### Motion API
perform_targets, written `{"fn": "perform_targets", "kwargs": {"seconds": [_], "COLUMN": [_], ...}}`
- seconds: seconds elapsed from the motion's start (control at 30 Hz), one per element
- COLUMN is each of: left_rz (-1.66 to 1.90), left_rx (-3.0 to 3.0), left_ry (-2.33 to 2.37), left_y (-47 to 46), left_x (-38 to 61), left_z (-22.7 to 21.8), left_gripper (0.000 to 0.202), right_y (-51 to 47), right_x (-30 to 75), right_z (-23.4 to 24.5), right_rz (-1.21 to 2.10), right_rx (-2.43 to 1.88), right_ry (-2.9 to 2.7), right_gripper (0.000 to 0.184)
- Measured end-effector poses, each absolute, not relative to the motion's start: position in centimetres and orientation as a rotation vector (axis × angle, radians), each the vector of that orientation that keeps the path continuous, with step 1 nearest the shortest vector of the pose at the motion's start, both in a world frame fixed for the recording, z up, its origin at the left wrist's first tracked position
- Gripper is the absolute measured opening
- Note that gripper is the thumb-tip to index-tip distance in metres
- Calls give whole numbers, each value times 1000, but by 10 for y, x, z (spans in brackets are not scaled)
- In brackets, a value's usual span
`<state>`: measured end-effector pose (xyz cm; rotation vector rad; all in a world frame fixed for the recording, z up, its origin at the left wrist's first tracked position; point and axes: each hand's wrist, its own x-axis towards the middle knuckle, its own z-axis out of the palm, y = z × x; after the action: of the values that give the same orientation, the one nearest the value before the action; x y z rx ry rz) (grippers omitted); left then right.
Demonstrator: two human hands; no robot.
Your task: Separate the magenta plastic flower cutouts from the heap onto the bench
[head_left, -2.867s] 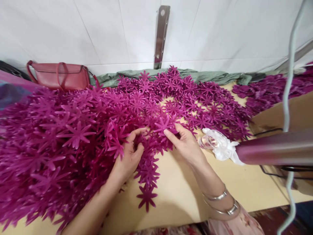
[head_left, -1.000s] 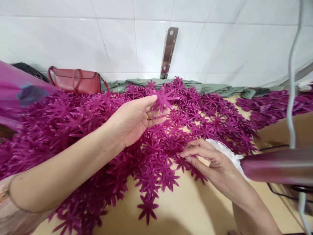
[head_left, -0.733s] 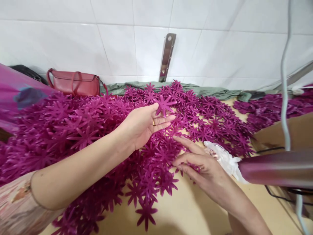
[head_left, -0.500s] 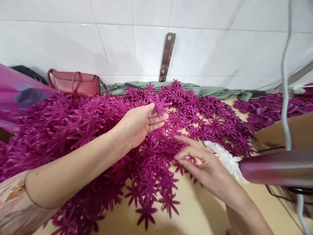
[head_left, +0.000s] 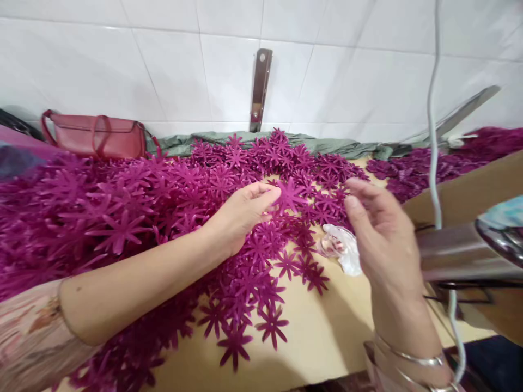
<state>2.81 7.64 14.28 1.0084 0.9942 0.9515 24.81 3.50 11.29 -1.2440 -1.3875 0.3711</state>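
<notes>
My left hand (head_left: 245,218) pinches a magenta star-shaped artificial flower piece (head_left: 291,197) between thumb and fingers, with its narrow petals spread out past the fingertips. Beneath and around that hand lies a broad heap of similar flower pieces (head_left: 122,228), some loose and flat on the pale table (head_left: 294,332). My right hand (head_left: 386,242) is raised to the right of the heap, apart from the held piece. Its fingers are bent and slightly blurred, the thumb stands away from them, and nothing shows between them. Bangles circle the right wrist.
A red handbag (head_left: 98,135) stands behind the heap against the tiled wall. A crumpled white plastic bag (head_left: 347,250) lies near my right hand. At right are a metallic cylindrical object (head_left: 449,256), a hanging white cable (head_left: 433,120) and another purple pile (head_left: 425,166).
My right hand has risen and moved right, away from the heap. My left hand has turned and shifted slightly right and down, still holding the flower piece. The view has swung right.
</notes>
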Motion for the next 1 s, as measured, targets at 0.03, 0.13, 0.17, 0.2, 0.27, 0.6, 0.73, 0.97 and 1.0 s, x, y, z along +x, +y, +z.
{"fn": "perform_targets", "kwargs": {"seconds": [0.03, 0.13, 0.17, 0.2, 0.27, 0.6, 0.73, 0.97, 1.0], "left_rz": [941, 943, 943, 941, 927, 117, 31, -30, -6], "left_rx": [1071, 1212, 1251, 1293, 1436, 2528, 2747, 3074, 3094], "left_ry": [979, 917, 918, 941, 1043, 1202, 1179, 1282, 1311], "left_y": [74, 67, 65, 63, 62, 50, 41, 36, 35], "left_x": [33, 45, 49, 52, 59, 89, 64, -3, -12], "left_z": [142, 140, 139, 135, 123, 48, 49, 55, 55], "left_gripper": [17, 15, 16, 20, 29, 77, 40, 27, 25], "right_y": [32, 23, 19, 15, 4, -68, -73, -56, -51], "right_x": [241, 223, 219, 217, 217, 240, 249, 251, 250], "right_z": [111, 101, 97, 93, 86, 51, 42, 28, 29], "right_rz": [527, 832, 810, 743, 597, 314, 301, 269, 268], "right_rx": [-1214, -1146, -1149, -1164, -1214, -1551, -1602, -1552, -1548], "right_ry": [-1359, -1240, -1191, -1146, -1109, -1324, -1473, -1884, -1946], "right_gripper": [37, 37, 37, 35, 33, 31, 29, 27, 28]}}
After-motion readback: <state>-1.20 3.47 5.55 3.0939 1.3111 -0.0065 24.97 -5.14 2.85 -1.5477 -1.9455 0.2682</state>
